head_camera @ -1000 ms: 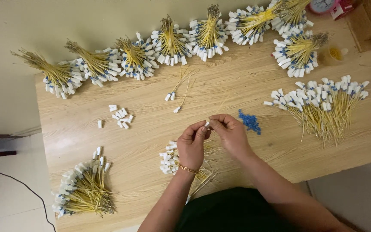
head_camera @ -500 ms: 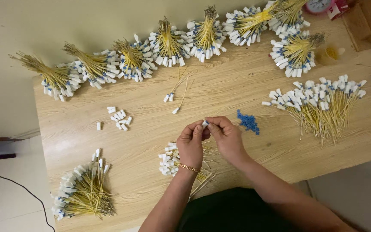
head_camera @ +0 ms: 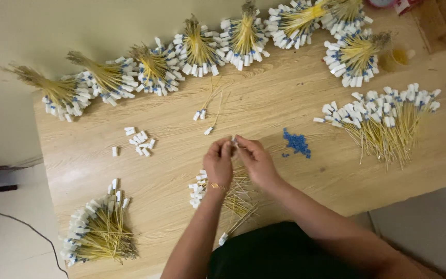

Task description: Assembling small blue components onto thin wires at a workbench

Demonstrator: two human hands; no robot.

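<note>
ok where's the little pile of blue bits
In the head view, the small blue pile lies on the wooden table, just right of the right hand and left of the loose spread of yellow cables.

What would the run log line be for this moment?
left hand and right hand: pinching small white connector together | blue caps: right of hands | loose white connectors: left | wooden table

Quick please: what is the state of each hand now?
Left hand: fingers pinched on a small white connector.
Right hand: fingers pinched on the same connector.
</note>
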